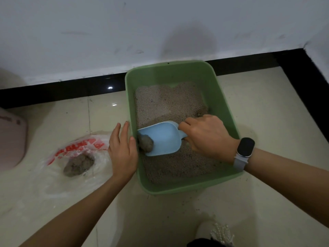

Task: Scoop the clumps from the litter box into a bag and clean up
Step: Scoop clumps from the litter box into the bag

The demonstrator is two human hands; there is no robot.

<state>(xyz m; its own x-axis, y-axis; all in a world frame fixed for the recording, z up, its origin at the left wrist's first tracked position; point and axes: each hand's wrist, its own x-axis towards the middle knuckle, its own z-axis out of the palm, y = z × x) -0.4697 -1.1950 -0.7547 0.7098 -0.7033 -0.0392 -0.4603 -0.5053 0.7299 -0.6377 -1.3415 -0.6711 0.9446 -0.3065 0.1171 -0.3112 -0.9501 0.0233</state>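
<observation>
A person crouched over a green rectangular plastic litter box [179, 72] on a cream tiled floor [267, 113] works a pale blue plastic scoop [163, 138] through the grey granular litter [169, 102]. The right hand [204, 134], a dark smartwatch [245, 147] on its wrist, grips the scoop's handle with curled fingers. A grey clump [146, 143] sits at the scoop's left lip, near the box's left wall. The left hand [122, 150] rests flat, fingers straight, against the outside of that wall and holds nothing. Left of the box, a clear plastic bag with red print [78, 145] lies spread on the floor and already carries one larger grey clump [78, 164]. The job looks partly done: one clump is bagged, another is loaded but not yet carried across, and scattered grains beside the near rim await the clean-up.
</observation>
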